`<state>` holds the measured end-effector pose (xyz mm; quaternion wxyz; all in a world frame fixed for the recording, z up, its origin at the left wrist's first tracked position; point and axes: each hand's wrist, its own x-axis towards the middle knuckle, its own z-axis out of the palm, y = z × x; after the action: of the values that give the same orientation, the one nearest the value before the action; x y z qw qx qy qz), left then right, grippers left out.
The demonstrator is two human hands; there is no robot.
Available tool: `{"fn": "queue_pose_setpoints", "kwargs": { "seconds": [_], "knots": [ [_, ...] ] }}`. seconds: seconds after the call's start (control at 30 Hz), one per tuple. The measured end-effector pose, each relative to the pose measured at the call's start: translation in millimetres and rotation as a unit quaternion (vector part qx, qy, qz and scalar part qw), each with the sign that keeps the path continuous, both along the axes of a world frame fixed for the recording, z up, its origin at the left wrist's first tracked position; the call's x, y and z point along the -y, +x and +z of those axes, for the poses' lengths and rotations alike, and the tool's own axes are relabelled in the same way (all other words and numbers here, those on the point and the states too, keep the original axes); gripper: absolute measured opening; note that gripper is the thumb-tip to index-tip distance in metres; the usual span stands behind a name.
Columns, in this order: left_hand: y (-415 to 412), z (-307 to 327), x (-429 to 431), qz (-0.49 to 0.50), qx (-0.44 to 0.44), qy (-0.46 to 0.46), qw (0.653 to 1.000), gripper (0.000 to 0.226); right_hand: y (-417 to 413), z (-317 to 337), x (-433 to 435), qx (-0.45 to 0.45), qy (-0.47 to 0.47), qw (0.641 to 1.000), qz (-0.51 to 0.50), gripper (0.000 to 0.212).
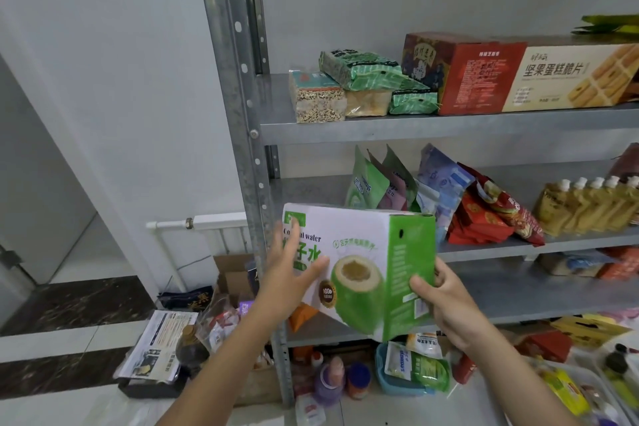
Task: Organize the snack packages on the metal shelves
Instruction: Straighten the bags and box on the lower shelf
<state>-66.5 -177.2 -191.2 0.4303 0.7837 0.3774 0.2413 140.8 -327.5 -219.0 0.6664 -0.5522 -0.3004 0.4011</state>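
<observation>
**Head view: coconut water box (363, 252) held up at the metal shelves (449, 128)**

Box is in the air, tilted, in front of the shelves. It sits approx. level w/ the mid shelf's front edge, near the left upright, and rests on no shelf.

L hand (294, 273) lies flat on the white front face, fingers straight and spread, pressing, not curled. R hand (446, 304) grasps the btm right corner, w/ thumb on the green side panel and fingers wrapped behind.

Top shelf, L to R:
- grain brick (318, 97)
- green vacuum packs (363, 69), stacked partly on a yellowish pkg
- red box (466, 76)
- cream wafer box (570, 76), touching the red box

Mid shelf, L to R:
- green pouches (366, 183), standing
- blue pouch (442, 180), leaning beside them
- red packs (484, 218)
- a row of spouted yellow pouches (587, 207)

On the floor under the shelves is a blue basket (394, 384) w/ sachets in it and bottles just beside it. Newspapers (155, 346) and an open cardboard box (235, 277) lie left of the upright.
</observation>
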Motion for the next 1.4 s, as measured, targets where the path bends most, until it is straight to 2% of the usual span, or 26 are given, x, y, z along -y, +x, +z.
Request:
{"fn": "queue_pose_setpoints", "kwargs": {
  "seconds": [0.07, 0.17, 0.3, 0.47, 0.53, 0.57, 0.67, 0.77, 0.8, 0.83, 0.87, 0.93, 1.0, 1.07, 1.13, 1.17, 1.27, 1.4],
  "knots": [
    [7, 1, 13, -0.021, -0.006, -0.015, 1.0, 0.106, -7, 1, -2, 0.037, -0.007, 0.999, -0.021, 0.109],
    [13, 1, 25, -0.056, 0.023, -0.036, 0.998, 0.124, -13, 2, -4, 0.043, 0.001, 0.998, -0.041, 0.103],
    [15, 4, 32, -0.108, 0.075, -0.047, 0.99, 0.131, -23, 6, -7, 0.08, 0.004, 0.994, -0.072, 0.07],
    [18, 11, 37, -0.067, 0.135, -0.05, 0.987, 0.132, -32, 5, -11, 0.131, -0.006, 0.989, -0.067, 0.055],
    [12, 11, 33, -0.068, 0.183, -0.073, 0.978, 0.122, -27, 7, -10, 0.091, -0.005, 0.995, -0.034, 0.049],
    [8, 11, 31, -0.082, 0.197, -0.079, 0.974, 0.118, -23, 7, -9, 0.052, -0.003, 0.999, -0.016, 0.055],
    [-5, 8, 25, -0.135, 0.198, -0.098, 0.966, 0.112, -14, 10, -13, -0.053, -0.018, 0.998, 0.018, 0.057],
    [-16, 5, 15, -0.18, 0.2, -0.119, 0.956, 0.108, -9, 14, -19, -0.062, -0.033, 0.996, 0.056, 0.062],
    [-21, 6, 10, -0.184, 0.213, -0.141, 0.949, 0.107, -7, 18, -19, -0.034, -0.034, 0.996, 0.073, 0.06],
    [-26, 6, 5, -0.18, 0.229, -0.168, 0.942, 0.105, -4, 21, -19, 0.031, -0.043, 0.995, 0.089, 0.057],
    [-31, 6, 0, -0.169, 0.244, -0.191, 0.936, 0.103, -1, 25, -19, 0.121, -0.055, 0.985, 0.105, 0.065],
    [-38, 3, -12, -0.147, 0.277, -0.229, 0.922, 0.097, 5, 29, -24, 0.314, -0.069, 0.94, 0.115, 0.104],
    [-42, 0, -22, -0.144, 0.3, -0.259, 0.907, 0.096, 8, 34, -32, 0.484, -0.054, 0.871, 0.065, 0.126],
    [-44, -2, -29, -0.14, 0.28, -0.268, 0.911, 0.102, 13, 39, -43, 0.637, -0.017, 0.77, 0.023, 0.134],
    [-44, 0, -33, -0.157, 0.246, -0.272, 0.917, 0.105, 20, 47, -51, 0.731, 0.005, 0.68, 0.056, 0.137],
    [-44, 1, -35, -0.168, 0.238, -0.279, 0.915, 0.107, 21, 51, -54, 0.742, 0.002, 0.665, 0.087, 0.137],
    [-47, 4, -42, -0.189, 0.229, -0.299, 0.907, 0.112, 21, 51, -59, 0.713, -0.009, 0.684, 0.153, 0.131],
    [-48, 8, -46, -0.174, 0.204, -0.263, 0.927, 0.092, 21, 36, -55, 0.661, 0.041, 0.735, 0.146, 0.117]
  ]
}}
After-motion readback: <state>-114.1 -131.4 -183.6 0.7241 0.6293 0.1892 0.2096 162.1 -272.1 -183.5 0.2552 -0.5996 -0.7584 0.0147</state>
